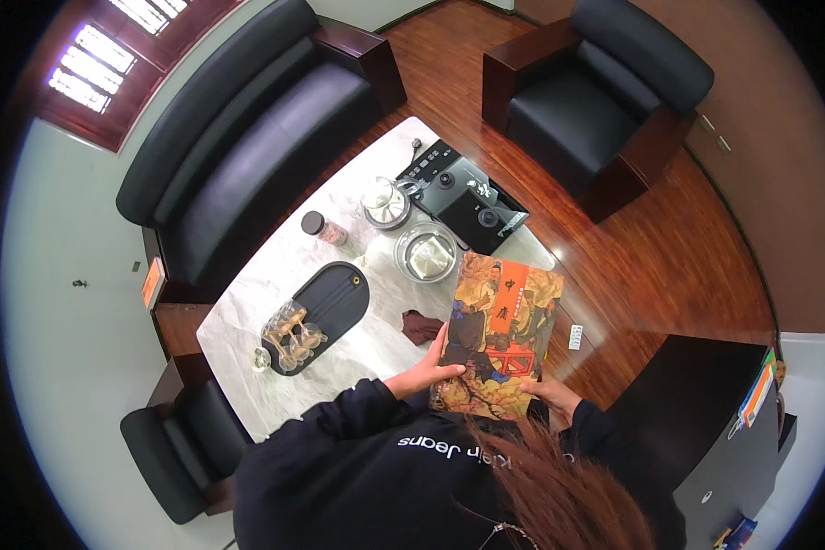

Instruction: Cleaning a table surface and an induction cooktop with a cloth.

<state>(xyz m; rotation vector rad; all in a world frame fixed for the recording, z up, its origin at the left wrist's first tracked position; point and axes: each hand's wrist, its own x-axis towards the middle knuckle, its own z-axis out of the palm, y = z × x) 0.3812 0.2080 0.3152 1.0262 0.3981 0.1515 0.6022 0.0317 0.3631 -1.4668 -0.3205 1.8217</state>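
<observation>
A closed illustrated book [498,337] with an orange title band on its cover is held between my two hands, close to my body. My left hand [426,371] grips its left edge with the thumb on the cover. On the lower right edge, my right hand [553,399] has its thumb on the cover. Beyond the book's upper left corner stands a clear glass bowl [425,253] with something pale inside. A crumpled dark brown cloth [419,328] lies on the marble-patterned table [247,344], just left of the book.
On the table are a glass kettle [386,204], a black electric tea stove [474,199], a dark-lidded jar [324,229] and a black tray [337,295] with glass cups. Around it stand a black sofa [268,137], armchairs [584,103] and a dark cabinet [680,399].
</observation>
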